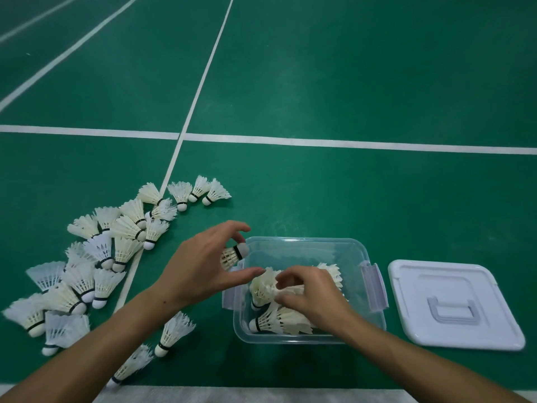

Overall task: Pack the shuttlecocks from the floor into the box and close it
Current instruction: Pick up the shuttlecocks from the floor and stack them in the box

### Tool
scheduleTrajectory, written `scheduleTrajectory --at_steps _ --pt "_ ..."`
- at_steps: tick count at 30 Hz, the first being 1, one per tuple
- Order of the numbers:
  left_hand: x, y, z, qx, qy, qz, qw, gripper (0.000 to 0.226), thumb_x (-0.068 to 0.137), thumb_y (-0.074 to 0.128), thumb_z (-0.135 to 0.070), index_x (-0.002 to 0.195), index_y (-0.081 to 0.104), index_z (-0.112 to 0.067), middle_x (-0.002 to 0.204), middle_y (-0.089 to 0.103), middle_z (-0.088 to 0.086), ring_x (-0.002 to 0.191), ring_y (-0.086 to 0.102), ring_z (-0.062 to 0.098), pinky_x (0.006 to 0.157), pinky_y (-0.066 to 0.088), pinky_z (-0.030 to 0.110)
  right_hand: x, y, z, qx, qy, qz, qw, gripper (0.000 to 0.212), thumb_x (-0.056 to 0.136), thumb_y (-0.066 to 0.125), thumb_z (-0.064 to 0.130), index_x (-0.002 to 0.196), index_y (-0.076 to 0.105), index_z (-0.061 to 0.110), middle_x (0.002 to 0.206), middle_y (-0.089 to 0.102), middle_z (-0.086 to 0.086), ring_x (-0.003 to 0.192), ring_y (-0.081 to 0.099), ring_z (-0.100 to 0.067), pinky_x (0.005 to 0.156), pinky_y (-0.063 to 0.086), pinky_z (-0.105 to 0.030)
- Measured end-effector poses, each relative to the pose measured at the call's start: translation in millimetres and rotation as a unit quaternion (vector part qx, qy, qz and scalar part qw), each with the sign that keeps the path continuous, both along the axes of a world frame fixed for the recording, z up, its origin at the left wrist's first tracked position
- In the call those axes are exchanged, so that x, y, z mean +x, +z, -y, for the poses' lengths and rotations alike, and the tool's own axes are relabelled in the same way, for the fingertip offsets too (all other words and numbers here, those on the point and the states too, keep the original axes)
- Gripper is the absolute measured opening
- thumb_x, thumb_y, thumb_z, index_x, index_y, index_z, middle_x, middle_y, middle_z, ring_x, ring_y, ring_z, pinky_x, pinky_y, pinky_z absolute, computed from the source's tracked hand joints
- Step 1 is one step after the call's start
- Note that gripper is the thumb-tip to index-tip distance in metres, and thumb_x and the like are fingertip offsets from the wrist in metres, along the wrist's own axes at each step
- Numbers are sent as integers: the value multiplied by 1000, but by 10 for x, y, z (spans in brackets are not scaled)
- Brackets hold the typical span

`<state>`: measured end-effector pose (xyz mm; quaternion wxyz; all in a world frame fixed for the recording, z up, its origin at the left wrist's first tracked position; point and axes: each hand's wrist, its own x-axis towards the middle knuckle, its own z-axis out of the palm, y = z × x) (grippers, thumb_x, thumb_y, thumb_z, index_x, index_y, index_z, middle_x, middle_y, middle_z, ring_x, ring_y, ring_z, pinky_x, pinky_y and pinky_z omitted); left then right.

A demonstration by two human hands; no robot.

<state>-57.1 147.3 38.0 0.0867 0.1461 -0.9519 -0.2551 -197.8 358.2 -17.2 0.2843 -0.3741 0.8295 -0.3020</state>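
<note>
Head view, looking down on a green court floor (319, 82) marked with white lines (290, 140). Both forearms are cut off by the lower frame edge. The left hand (200, 266) covers most of the feather skirt of the shuttlecock (234, 253) it carries; only the white cork tip, a dark band and part of the skirt show. The right hand (312, 298) and its wrist hide part of the contents of the box (305, 242), so the number of shuttlecocks inside cannot be told. A pale strip (261, 394) along the bottom edge is too blurred to identify.

The white lid (453, 303), with its recessed grey handle facing up, lies flat on the floor just to the right of the box, apart from it. Pale hinged clips hang at the left and right sides of the box.

The box is clear plastic, open, and holds several white feather shuttlecocks (276, 318) lying on their sides. The left hand, fingers curved and partly spread, pinches 1 shuttlecock over the box's far-left corner. The right hand reaches into the box, fingers bent and closed on the feathers of a shuttlecock there. A loose heap of shuttlecocks (96, 257) lies on the floor to the left of the box, partly across a white line.
</note>
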Motion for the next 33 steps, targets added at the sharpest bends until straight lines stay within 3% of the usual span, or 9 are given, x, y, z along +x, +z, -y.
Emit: scheduleTrajectory --at_steps 4,7,11,15,20,24,27,30,33 --pt "-149 45 -137 166 22 -50 985 49 89 70 -64 126 62 -35 99 73 -14 80 71 9 74 61 39 -83 287 -114 -57 -44 0 997 30 86 86 31 114 77 28 103 76 21 100 67 9 86 56 -14" --pt "-350 147 -263 343 61 -68 935 19 105 61 -28 124 67 -27 97 77 0 83 74 16 81 62 39 -31 525 -104 -118 -63 35 990 29 88 85 29 115 75 25 102 77 17 102 69 4 82 60 -18" --pt "-549 223 -431 510 104 -96 849 21 106 56 -13 124 67 -16 106 75 13 90 75 29 78 63 39 55 625 -33 -150 -104 147 972 30 88 86 30 114 72 24 100 78 8 97 74 -7 83 64 -30" --pt "-626 175 -496 542 123 -142 819 22 105 59 -14 127 63 -11 114 77 13 106 76 30 89 62 45 28 637 -4 -168 -207 316 910 32 90 84 22 117 68 17 105 79 -9 94 79 -25 83 67 -49" --pt "-551 90 -485 485 73 -155 858 22 101 64 -7 121 56 -4 117 78 9 113 73 24 92 60 34 -126 675 -52 -236 -285 504 780 32 96 74 6 125 64 1 105 79 -23 94 78 -36 92 64 -52" --pt "-457 -27 -445 399 6 -86 913 24 96 72 -8 115 59 -10 118 77 1 109 74 20 95 60 40 -201 554 -90 -218 -309 416 827 29 90 80 2 116 67 4 100 81 -18 92 80 -28 83 66 -44" --pt "-378 -85 -344 243 1 -48 969 38 90 80 -32 121 58 -27 119 72 -16 110 69 6 93 60 37 -247 406 -168 -177 -293 272 899 23 90 81 5 109 70 12 99 75 -15 90 78 -30 77 67 -41" --pt "-285 -144 -247 148 0 -30 988 46 89 79 -42 127 54 -34 119 68 -23 112 65 1 91 58 34 -269 242 -224 -114 -212 73 968 22 88 84 14 103 70 25 87 68 1 79 69 -15 71 63 -30" --pt "-222 -189 -223 110 -10 -24 994 45 90 77 -43 128 53 -37 118 67 -25 114 63 0 92 57 34 -202 108 -195 -77 -147 -28 986 23 88 82 16 104 71 28 82 65 11 76 65 -6 68 56 -22"
